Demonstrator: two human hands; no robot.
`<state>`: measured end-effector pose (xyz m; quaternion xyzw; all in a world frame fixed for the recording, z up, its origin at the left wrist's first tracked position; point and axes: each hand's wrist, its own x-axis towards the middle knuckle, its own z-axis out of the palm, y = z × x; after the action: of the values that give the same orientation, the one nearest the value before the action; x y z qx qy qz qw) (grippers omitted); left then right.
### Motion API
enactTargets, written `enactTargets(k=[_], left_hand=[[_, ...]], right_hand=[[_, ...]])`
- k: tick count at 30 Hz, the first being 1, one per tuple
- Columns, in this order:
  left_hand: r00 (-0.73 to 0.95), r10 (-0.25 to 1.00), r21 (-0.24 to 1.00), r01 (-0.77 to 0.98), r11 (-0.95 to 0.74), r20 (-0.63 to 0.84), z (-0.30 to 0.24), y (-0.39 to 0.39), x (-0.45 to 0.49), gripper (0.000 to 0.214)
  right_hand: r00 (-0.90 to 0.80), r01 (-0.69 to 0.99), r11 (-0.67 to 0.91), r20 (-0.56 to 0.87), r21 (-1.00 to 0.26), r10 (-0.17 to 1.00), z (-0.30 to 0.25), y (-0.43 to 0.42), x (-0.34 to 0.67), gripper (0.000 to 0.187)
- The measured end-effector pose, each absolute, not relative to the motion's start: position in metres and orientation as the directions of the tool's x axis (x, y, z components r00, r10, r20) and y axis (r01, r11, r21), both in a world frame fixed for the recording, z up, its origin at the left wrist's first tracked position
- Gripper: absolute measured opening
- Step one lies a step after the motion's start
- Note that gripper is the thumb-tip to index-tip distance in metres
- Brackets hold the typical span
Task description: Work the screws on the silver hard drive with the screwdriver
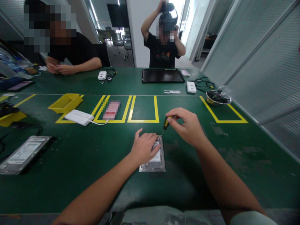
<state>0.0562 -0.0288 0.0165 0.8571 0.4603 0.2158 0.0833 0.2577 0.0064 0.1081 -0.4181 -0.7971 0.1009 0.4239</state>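
Note:
A silver hard drive (161, 161) with a white label lies flat on the green table in front of me. My left hand (144, 147) rests across its upper left part, fingers stretched out and thumb over the label, hiding much of the casing. In my right hand (187, 125) is a small black-and-yellow screwdriver (166, 124), pinched between thumb and fingers. Its shaft points down, and the tip is at the drive's far right corner. Whether a screw sits under the tip is too small to tell.
Another hard drive (25, 153) lies at the left. Beyond are a yellow bin (66, 103), a white power bank (79, 117) cabled to a phone (112, 110), and a metal bowl (218, 98) of dark parts. A black screen (163, 76) lies farther back. Two people are across the table.

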Motion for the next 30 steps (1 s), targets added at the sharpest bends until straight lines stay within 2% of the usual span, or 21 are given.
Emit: enactTargets(k=[9,19,30], left_hand=[[0.479,0.824,0.344,0.751,-0.563,0.303,0.0144,-0.0285,0.0559,0.031],[0.483,0.82,0.329,0.754,-0.568,0.308,0.0158,-0.0286,0.0557,0.031],[0.481,0.82,0.329,0.756,-0.567,0.31,0.015,-0.0284,0.0556,0.032]], right_hand=[[-0.298,0.537,0.651,0.602,-0.536,0.741,0.1067,0.0084,0.2589,0.019],[-0.324,0.554,0.668,0.61,-0.496,0.723,0.1108,0.0069,0.2577,0.006],[-0.365,0.529,0.694,0.606,-0.49,0.706,0.1114,0.0062,0.2588,0.016]])
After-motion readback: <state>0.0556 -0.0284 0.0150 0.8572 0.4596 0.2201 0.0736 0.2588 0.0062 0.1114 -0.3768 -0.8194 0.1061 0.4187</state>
